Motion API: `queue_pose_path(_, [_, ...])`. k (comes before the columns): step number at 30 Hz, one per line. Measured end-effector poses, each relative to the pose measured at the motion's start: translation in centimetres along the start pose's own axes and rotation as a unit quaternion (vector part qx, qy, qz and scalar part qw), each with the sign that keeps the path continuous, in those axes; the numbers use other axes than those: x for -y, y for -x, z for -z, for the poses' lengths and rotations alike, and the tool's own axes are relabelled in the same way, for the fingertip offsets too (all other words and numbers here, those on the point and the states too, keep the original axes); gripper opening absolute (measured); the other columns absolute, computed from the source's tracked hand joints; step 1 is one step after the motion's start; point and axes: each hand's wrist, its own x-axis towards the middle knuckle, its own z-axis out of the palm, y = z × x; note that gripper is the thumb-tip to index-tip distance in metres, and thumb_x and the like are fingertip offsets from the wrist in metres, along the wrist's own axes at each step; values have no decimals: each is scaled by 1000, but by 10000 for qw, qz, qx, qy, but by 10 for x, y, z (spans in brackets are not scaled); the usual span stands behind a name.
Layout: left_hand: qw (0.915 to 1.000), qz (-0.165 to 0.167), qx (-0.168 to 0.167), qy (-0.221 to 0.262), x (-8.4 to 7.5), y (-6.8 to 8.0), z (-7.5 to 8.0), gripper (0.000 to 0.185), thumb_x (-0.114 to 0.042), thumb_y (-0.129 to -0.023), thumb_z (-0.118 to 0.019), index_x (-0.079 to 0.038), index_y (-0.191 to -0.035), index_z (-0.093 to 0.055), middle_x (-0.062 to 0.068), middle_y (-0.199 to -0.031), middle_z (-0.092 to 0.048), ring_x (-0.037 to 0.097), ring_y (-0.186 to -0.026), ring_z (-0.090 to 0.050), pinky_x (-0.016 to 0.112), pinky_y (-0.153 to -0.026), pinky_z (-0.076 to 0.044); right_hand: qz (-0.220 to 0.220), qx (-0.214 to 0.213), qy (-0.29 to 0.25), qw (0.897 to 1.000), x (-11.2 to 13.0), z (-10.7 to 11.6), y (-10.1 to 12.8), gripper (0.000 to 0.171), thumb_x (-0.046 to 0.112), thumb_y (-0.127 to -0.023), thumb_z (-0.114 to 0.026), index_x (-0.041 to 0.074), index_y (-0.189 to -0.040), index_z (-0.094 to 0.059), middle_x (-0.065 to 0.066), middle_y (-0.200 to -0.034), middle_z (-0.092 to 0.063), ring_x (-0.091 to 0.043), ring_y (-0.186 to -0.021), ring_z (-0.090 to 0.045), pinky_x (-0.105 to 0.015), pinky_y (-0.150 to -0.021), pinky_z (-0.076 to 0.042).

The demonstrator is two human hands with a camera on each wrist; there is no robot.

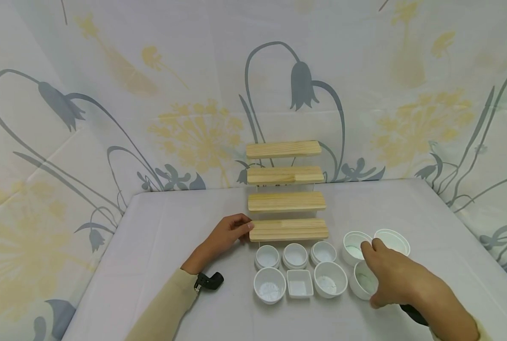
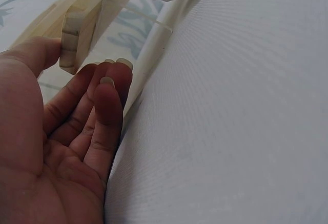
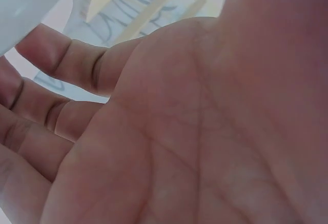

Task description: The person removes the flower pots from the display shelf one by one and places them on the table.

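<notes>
**Hands at a stepped wooden rack and white cups**

While a flower-printed cloth hangs behind, the desk (image 1: 159,222) carries a four-step wooden rack (image 1: 286,203) near its middle. At the rack's lowest step (image 1: 288,229), the left hand (image 1: 228,233) rests with its thumb against the plank's end and its fingers loosely curled below it; the left wrist view shows no firm clasp. To the right, the right hand (image 1: 392,274) hovers with relaxed fingers over three white cups, covering part of the nearest cup (image 1: 361,280) and grasping nothing. In front of the rack stand six smaller white dishes, among them a square dish (image 1: 300,283).
</notes>
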Motion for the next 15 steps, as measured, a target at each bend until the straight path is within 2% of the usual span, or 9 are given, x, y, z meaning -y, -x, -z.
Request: queue_pose_path(15, [10000,66,-12,14,-1,0,0,23,-18,-109,-62,2,-116,-70,7,-87,-73,22,-78,-68,31,-71,-58,18,-99,108,9999,5,-2,1,94,16,-52,-108,-3,-121,-48,-14,-102,-49,-23,-78,-55,-42,-68,-54])
